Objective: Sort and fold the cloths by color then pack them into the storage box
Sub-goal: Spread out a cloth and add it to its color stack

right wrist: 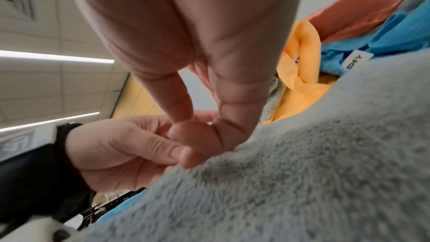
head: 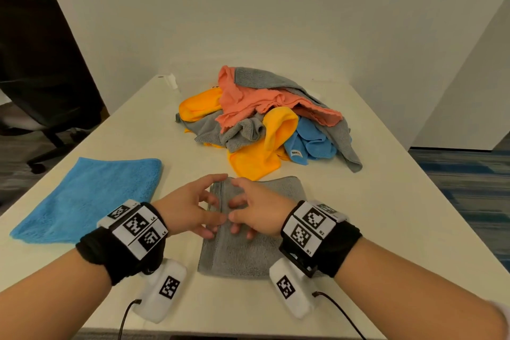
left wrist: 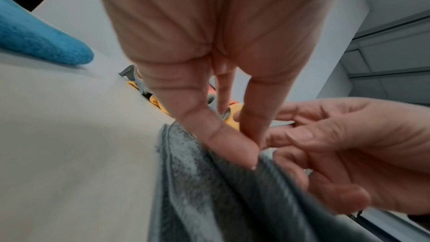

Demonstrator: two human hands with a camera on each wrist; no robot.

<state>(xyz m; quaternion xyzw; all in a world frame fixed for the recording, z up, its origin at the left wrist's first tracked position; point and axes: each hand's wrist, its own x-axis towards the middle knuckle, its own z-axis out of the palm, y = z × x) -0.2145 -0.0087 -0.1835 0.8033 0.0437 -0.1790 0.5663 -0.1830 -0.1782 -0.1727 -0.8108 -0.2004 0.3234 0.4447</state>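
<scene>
On the white worktop (head: 358, 201) a grey cloth (head: 242, 251) lies folded into a rectangle at the near edge, directly in front of the person. Both hands meet over its far left part. The left hand (head: 190, 207) has its fingers bent down onto a raised fold along the cloth's left side, and in the left wrist view the fingertips (left wrist: 232, 150) press into the grey pile there; whether the thumb closes round the fold cannot be told. The right hand (head: 256, 210) faces it with curled fingers, thumb tip nearly touching the left thumb, and in the right wrist view its fingertips (right wrist: 223, 135) sit at the edge of the cloth beside the left hand's, a pinch not plainly shown. To the left, well apart from the grey one, a blue cloth (head: 88, 196) lies flat, folded. Beyond the hands, near the middle of the worktop, a loose pile of cloths (head: 265, 121) mixes orange-yellow, coral, grey and blue pieces, its nearest yellow piece just beside the grey cloth's far edge.
</scene>
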